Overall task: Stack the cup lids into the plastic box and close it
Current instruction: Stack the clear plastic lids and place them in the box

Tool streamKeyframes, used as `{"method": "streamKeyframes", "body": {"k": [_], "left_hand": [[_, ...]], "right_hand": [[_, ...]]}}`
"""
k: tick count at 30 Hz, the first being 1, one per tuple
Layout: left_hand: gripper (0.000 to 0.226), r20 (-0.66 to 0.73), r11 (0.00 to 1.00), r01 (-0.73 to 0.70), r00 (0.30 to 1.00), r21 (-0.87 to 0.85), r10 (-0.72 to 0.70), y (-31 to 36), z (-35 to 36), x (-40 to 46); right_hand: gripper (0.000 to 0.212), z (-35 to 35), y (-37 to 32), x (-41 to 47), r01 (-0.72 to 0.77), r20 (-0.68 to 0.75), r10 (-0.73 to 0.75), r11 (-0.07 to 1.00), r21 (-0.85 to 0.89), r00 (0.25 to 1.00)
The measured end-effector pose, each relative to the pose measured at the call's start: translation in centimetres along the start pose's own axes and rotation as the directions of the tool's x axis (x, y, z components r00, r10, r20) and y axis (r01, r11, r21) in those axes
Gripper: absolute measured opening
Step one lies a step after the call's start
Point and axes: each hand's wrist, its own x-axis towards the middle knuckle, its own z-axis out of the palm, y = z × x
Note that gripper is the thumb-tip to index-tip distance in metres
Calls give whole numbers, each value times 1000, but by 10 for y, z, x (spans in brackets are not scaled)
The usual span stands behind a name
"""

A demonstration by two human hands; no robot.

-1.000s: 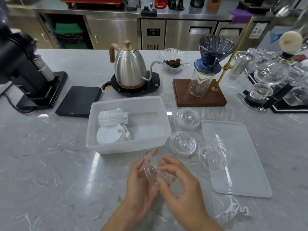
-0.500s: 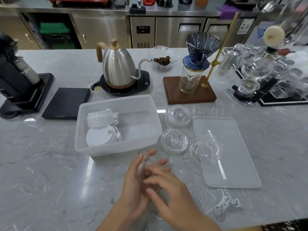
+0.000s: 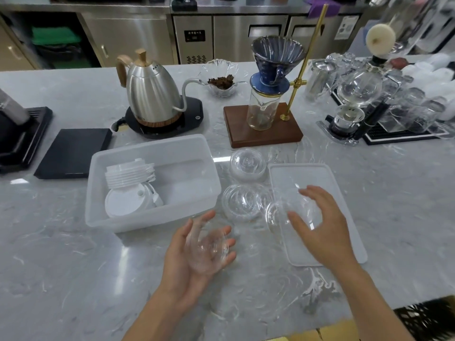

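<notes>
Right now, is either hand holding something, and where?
The left hand cups clear dome lids around the rim. The right hand hovers, holding nothing.

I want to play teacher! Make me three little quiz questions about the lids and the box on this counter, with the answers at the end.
1. True or false: the plastic box already has white lids inside it.
2. What does the left hand hold? A) a kettle B) clear dome lids C) a spoon
3. Fill in: the right hand reaches over a clear dome lid at the edge of the flat box ____.

Key: 1 true; 2 B, clear dome lids; 3 lid.
</notes>
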Motion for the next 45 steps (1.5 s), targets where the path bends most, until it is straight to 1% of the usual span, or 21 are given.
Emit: {"method": "streamKeyframes", "body": {"k": [2,3,5,7,9,13,17,20,23,25,27,29,31,33,34,35,38,40,41,43,45], "left_hand": [[48,16,1000,14,1000,-23,-14,-1,1,2],[50,26,999,21,999,-32,-20,-1,2,2],[51,48,998,36,998,-42,-34,-2,3,3],[50,56,998,48,997,-42,-45,-3,5,3],[49,44,998,57,998,-40,-55,-5,5,3],[48,25,996,74,997,-49,-73,-8,4,2],[49,32,997,65,997,-45,-64,-8,8,3],[50,33,998,63,998,-28,-62,-6,13,4],[54,36,998,68,997,-7,-67,-6,17,4],[54,48,997,72,996,-5,-72,-7,20,4],[54,55,997,73,996,5,-73,-7,23,2],[56,56,997,72,996,16,-73,-6,24,0],[57,54,997,78,995,16,-79,-6,26,-2],[55,46,996,86,995,-14,-85,-7,29,-3],[54,37,995,91,995,-33,-90,-8,31,-3],[53,24,994,96,995,-52,-95,-8,33,-2],[50,15,990,90,996,-110,-89,-10,37,-1],[45,11,989,70,998,-128,-69,-10,41,-1],[45,2,989,63,998,-132,-63,-10,41,-1],[49,-21,993,55,998,-107,-58,-10,42,-1],[53,-43,997,43,998,-64,-46,-11,41,0]], "right_hand": [[75,-5,8,15,-152,134,163,984,-91,977],[87,-4,11,20,-183,193,210,972,-144,958],[102,0,14,27,-176,265,238,956,-236,934],[105,5,15,31,-145,286,229,948,-284,931],[100,8,15,32,-147,274,224,951,-274,935],[92,6,13,33,-155,237,200,969,-194,951],[85,-4,3,27,-148,206,153,988,-40,966],[85,-9,-10,20,-134,173,123,990,54,977],[85,-10,-20,15,-147,119,132,980,132,984],[81,-9,-26,13,-177,89,160,955,239,983],[71,-9,-29,10,-189,77,172,904,384,982],[52,-7,-34,6,-169,64,159,844,509,985],[28,-3,-44,-1,-139,27,152,799,585,988],[13,5,-55,-12,-94,-4,123,781,618,992],[8,10,-61,-19,-67,-2,86,787,614,996],[8,14,-65,-25,-35,9,36,799,600,999],[23,30,-74,-42,85,97,-156,854,513,983],[30,41,-71,-50,206,178,-302,885,417,937],[35,46,-70,-54,244,240,-350,892,381,906],[45,53,-67,-59,263,374,-386,903,338,844],[53,58,-67,-63,308,457,-411,908,285,789]]}}
